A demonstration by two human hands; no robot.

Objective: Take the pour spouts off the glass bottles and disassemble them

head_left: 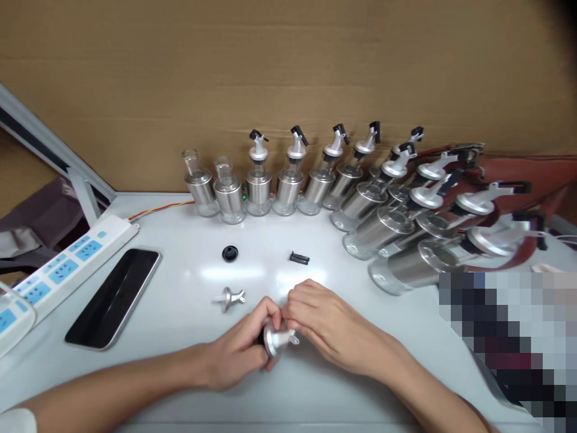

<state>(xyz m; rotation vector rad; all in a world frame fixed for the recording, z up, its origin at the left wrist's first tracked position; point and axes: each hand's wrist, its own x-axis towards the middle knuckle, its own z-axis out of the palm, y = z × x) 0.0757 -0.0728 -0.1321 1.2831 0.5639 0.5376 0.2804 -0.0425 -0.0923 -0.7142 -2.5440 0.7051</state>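
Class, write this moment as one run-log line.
left hand: grips spout | right hand: beside spout, fingertips hidden | table: second spout, black stopper, phone | two leftmost bottles: no spouts

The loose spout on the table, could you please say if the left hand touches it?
No, the loose spout lies apart from the left hand.

Near the front edge of the bench, our left hand grips a silver spout; our right hand curls just beside it. Farther back we see a second spout, a black stopper, and bottles lining the back edge. A phone and power strip lie by the left edge.
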